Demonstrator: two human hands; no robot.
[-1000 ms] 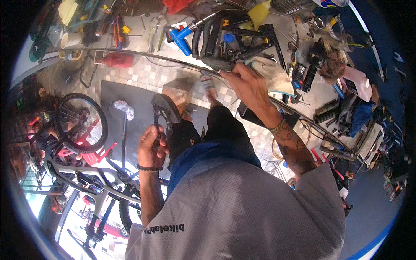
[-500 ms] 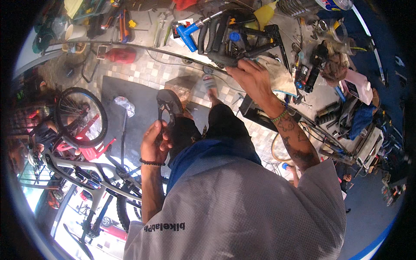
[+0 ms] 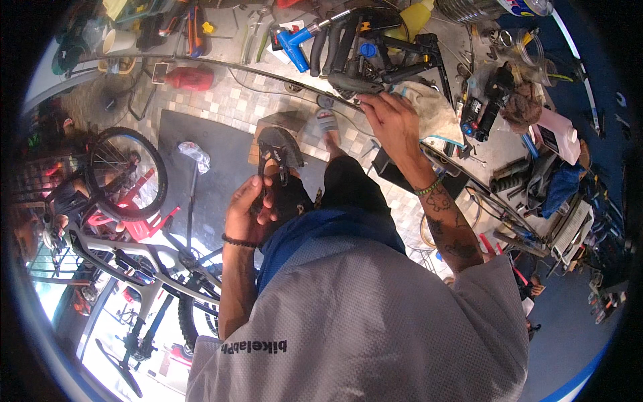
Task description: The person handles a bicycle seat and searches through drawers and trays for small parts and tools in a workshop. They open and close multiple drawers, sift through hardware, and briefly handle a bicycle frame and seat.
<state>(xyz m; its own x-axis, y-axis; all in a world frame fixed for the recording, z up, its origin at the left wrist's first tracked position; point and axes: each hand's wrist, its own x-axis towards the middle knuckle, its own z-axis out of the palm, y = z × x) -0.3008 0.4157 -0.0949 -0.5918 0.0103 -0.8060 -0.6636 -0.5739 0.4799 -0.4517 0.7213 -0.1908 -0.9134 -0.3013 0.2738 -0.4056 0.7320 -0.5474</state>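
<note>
On surface [image 3: 224,33]: T-handle tool [image 3: 293,51] left of bicycle frame part [image 3: 427,45], cloth [image 3: 435,115] before both, toward right. Farther right, bottle [image 3: 561,137]. Right hand [image 3: 395,126] at cloth's left edge. Well left of left hand [image 3: 246,209], bicycle [image 3: 151,293]; beyond, wheel [image 3: 128,167]. Between wheel and surface, tiled floor [image 3: 231,104].

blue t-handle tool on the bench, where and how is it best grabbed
Likely by its thick blue handle, from the near left: that end lies toward the bench edge, while the thin silver shaft points away rightward and black parts crowd the right side.
</note>
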